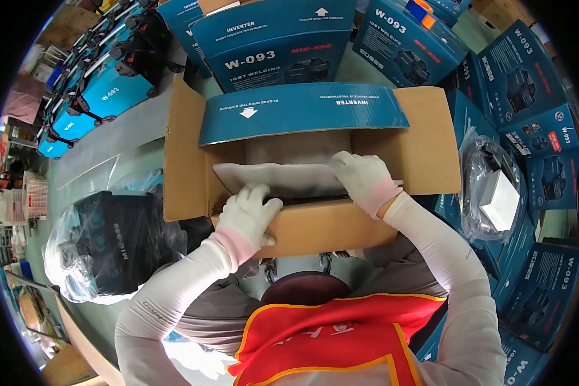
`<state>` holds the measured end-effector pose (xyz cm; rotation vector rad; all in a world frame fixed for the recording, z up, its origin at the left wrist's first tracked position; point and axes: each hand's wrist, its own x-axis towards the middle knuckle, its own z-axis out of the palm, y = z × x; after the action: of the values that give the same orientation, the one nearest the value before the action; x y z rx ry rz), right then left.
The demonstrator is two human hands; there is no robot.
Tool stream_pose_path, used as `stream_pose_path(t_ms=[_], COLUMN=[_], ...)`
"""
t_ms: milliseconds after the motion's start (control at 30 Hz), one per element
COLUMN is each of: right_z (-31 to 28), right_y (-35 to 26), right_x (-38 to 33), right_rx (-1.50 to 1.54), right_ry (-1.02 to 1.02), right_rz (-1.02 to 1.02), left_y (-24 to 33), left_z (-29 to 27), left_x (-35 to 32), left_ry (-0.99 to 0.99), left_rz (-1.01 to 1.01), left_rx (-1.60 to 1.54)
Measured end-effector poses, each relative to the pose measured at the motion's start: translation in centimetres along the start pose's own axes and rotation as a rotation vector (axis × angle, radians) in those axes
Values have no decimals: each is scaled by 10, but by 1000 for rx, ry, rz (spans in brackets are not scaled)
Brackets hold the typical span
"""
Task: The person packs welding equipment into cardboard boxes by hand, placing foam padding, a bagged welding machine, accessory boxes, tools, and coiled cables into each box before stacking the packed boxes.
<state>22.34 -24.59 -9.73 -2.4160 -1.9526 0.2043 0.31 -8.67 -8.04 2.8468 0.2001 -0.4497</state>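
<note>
An open cardboard box (334,228) with a blue printed far flap (302,109) stands in front of me, its flaps folded outward. Inside it, a whitish foam sheet (280,177) stands along the near side. My right hand (365,182), in a white glove with a pink cuff, pinches the upper edge of this sheet at its right part. My left hand (246,215), gloved alike, is closed over the box's near edge at the left, with its fingertips close to the foam. The bottom of the box is mostly hidden.
A dark machine wrapped in clear plastic (116,244) sits at my left. Blue machines (109,96) line the far left. Blue printed boxes (270,51) stand behind and to the right. A clear bag with a cable and white carton (498,201) lies at right.
</note>
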Motion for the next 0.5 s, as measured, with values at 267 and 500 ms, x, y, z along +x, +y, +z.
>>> stream_pose_path(t_ms=[267,500], right_z=[10,-17], right_y=[7,-3], right_x=[-7,-24], right_rx=[-80,539], right_ry=[124,-417], right_rz=[-37,-95], left_y=[28,15], left_z=[16,-1], left_x=[-19,-6], left_ry=[-79,83], left_rz=[125,122], left_rx=[70,117])
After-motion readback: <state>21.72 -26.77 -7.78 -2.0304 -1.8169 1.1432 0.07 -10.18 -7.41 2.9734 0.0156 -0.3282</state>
